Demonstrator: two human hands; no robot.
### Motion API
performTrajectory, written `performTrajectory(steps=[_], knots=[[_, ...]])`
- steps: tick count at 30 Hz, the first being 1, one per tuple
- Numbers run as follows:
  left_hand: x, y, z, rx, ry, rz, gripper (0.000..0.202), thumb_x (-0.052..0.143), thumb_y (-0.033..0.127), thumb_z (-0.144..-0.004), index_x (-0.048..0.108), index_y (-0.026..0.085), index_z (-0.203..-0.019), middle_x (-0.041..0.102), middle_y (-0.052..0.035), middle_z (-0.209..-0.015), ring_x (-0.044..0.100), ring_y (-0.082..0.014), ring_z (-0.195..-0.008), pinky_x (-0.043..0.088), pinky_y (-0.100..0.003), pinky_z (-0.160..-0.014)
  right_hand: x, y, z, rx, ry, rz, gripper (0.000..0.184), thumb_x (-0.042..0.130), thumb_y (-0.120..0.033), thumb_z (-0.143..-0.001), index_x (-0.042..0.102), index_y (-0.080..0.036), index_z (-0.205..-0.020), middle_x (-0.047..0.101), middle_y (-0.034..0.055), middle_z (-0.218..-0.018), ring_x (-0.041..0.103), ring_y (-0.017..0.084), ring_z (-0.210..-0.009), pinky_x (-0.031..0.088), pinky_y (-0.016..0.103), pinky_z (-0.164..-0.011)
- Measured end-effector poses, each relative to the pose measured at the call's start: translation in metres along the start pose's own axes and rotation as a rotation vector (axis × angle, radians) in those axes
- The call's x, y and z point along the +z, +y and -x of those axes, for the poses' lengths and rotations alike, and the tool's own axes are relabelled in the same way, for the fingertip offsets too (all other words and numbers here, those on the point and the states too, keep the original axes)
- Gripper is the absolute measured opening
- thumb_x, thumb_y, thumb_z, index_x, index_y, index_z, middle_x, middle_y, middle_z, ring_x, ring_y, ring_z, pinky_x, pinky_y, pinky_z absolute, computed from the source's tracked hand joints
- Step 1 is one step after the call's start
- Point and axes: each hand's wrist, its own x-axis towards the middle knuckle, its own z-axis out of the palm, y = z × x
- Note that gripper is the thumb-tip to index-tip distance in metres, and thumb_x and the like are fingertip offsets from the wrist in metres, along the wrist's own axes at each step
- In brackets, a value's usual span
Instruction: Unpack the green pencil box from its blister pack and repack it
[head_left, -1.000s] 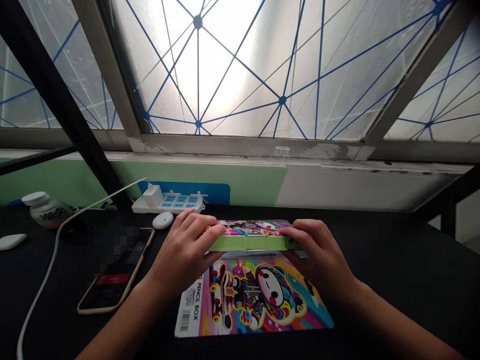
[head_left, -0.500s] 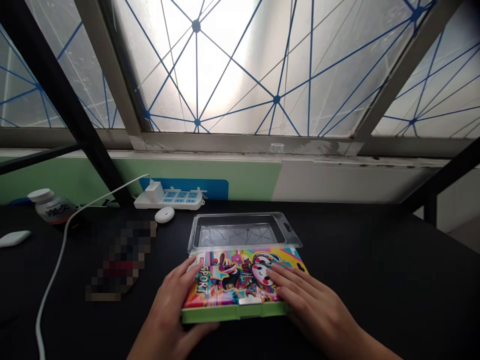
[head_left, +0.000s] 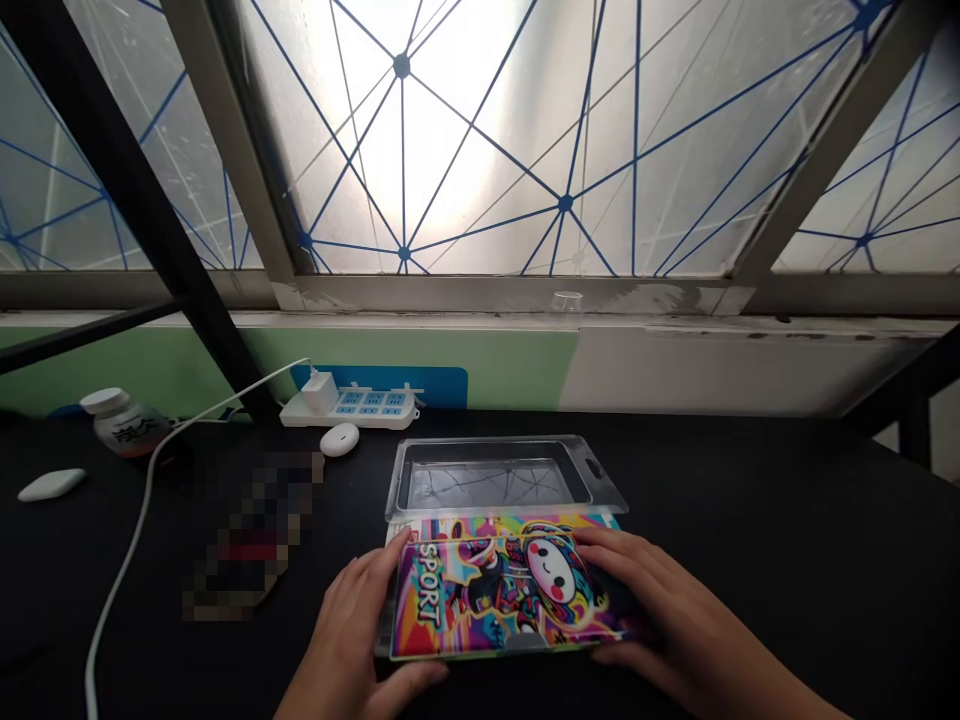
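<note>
A flat case point(head_left: 491, 600) with a colourful printed cover, a cartoon character and the word SPORT lies in front of me on the black table. My left hand point(head_left: 356, 620) grips its left end, fingers at the side and top corner, thumb along the near edge. At the right end, my right hand point(head_left: 660, 610) has its fingers over the cover and its thumb under the near corner. A thin green line shows along the case's near edge. Just beyond the case lies a clear plastic tray point(head_left: 495, 478) with a hang hole at its right end.
To the left are a blurred-out object point(head_left: 259, 545), a white round case point(head_left: 340, 440), a white bottle point(head_left: 124, 420), a white mouse-like item point(head_left: 51, 486) and a white cable point(head_left: 146, 495). A power strip point(head_left: 367, 405) stands against the wall below the window.
The case's printed face has tilted up toward me, and its green front side has nearly gone from sight. My right hand has shifted from the cover to the right end.
</note>
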Motion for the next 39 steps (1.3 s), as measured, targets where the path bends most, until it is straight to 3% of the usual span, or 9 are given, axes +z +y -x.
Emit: performTrajectory(steps=[5, 10, 13, 18, 23, 26, 29, 34, 39], knots=[[-0.002, 0.012, -0.001, -0.108, 0.001, 0.043, 0.095, 0.077, 0.032, -0.079, 0.023, 0.036, -0.157, 0.056, -0.0093, -0.142, 0.055, -0.0356, -0.127, 0.046, -0.051, -0.105, -0.018, 0.005, -0.007, 0.074, -0.041, -0.199, 0.055, 0.078, -0.053, -0.079, 0.065, -0.03, -0.128, 0.069, 0.0097, -0.129, 0.067, 0.032, -0.115, 0.057, 0.043, -0.094], [-0.006, 0.023, -0.001, -0.082, -0.032, 0.07, 0.112, 0.079, 0.024, -0.073, 0.01, 0.041, -0.159, 0.057, -0.0079, -0.143, 0.054, -0.0372, -0.129, 0.044, -0.058, -0.107, -0.026, 0.009, -0.027, 0.436, 0.112, -0.526, 0.036, 0.056, -0.055, -0.095, 0.072, -0.024, -0.1, 0.077, 0.0059, -0.088, 0.073, 0.022, -0.073, 0.061, 0.031, -0.061], [-0.009, 0.026, 0.0, -0.1, -0.051, 0.066, 0.113, 0.079, 0.029, -0.075, 0.004, 0.041, -0.159, 0.055, -0.0071, -0.146, 0.051, -0.0377, -0.134, 0.041, -0.061, -0.108, -0.018, 0.013, -0.03, 0.534, 0.193, -0.599, 0.033, 0.058, -0.053, -0.094, 0.071, -0.022, -0.099, 0.075, 0.0044, -0.081, 0.071, 0.021, -0.07, 0.06, 0.029, -0.058], [-0.013, 0.023, 0.002, -0.183, -0.117, 0.097, 0.089, 0.065, 0.047, -0.089, 0.011, 0.038, -0.159, 0.051, -0.0101, -0.15, 0.045, -0.038, -0.139, 0.048, -0.057, -0.102, -0.01, 0.018, -0.017, 0.493, 0.216, -0.565, 0.033, 0.058, -0.048, -0.095, 0.067, -0.025, -0.117, 0.075, 0.0051, -0.095, 0.073, 0.022, -0.081, 0.062, 0.029, -0.066], [-0.014, 0.028, -0.004, -0.374, -0.013, 0.181, 0.05, 0.047, 0.059, -0.096, 0.047, 0.028, -0.136, 0.061, -0.0115, -0.13, 0.054, -0.0371, -0.127, 0.045, -0.061, -0.102, -0.02, 0.014, -0.004, 0.192, 0.037, -0.434, 0.056, 0.039, -0.065, -0.097, 0.062, -0.027, -0.132, 0.071, 0.0097, -0.117, 0.072, 0.028, -0.098, 0.061, 0.035, -0.079], [-0.013, 0.033, -0.007, -0.411, 0.035, 0.19, 0.047, 0.042, 0.062, -0.097, 0.055, 0.026, -0.124, 0.062, -0.0095, -0.124, 0.053, -0.0353, -0.124, 0.033, -0.067, -0.109, -0.02, 0.006, -0.002, 0.103, -0.017, -0.272, 0.056, 0.06, -0.064, -0.088, 0.061, -0.03, -0.133, 0.065, 0.0114, -0.13, 0.067, 0.03, -0.111, 0.059, 0.038, -0.089], [-0.013, 0.03, -0.007, -0.337, 0.031, 0.184, 0.045, 0.037, 0.06, -0.099, 0.053, 0.028, -0.126, 0.059, -0.0078, -0.134, 0.047, -0.0331, -0.131, 0.019, -0.068, -0.115, -0.018, 0.001, -0.003, 0.154, -0.012, -0.234, 0.051, 0.075, -0.047, -0.082, 0.061, -0.031, -0.128, 0.067, 0.0086, -0.125, 0.068, 0.028, -0.109, 0.06, 0.036, -0.088], [-0.012, 0.018, -0.007, -0.182, -0.096, 0.057, 0.042, 0.048, 0.058, -0.096, 0.06, 0.027, -0.122, 0.062, -0.0091, -0.133, 0.05, -0.0333, -0.129, 0.019, -0.069, -0.115, -0.016, 0.006, -0.006, 0.35, -0.036, -0.458, 0.037, 0.06, -0.044, -0.095, 0.058, -0.029, -0.128, 0.077, 0.0037, -0.104, 0.076, 0.023, -0.079, 0.062, 0.029, -0.059], [-0.007, 0.016, -0.01, -0.16, -0.13, -0.055, 0.034, 0.052, 0.053, -0.095, 0.066, 0.028, -0.111, 0.061, -0.0092, -0.138, 0.05, -0.0351, -0.132, 0.026, -0.07, -0.112, -0.011, 0.015, -0.01, 0.344, 0.039, -0.138, 0.033, 0.055, -0.05, -0.096, 0.068, -0.025, -0.113, 0.074, 0.0056, -0.098, 0.071, 0.024, -0.079, 0.059, 0.033, -0.064]])
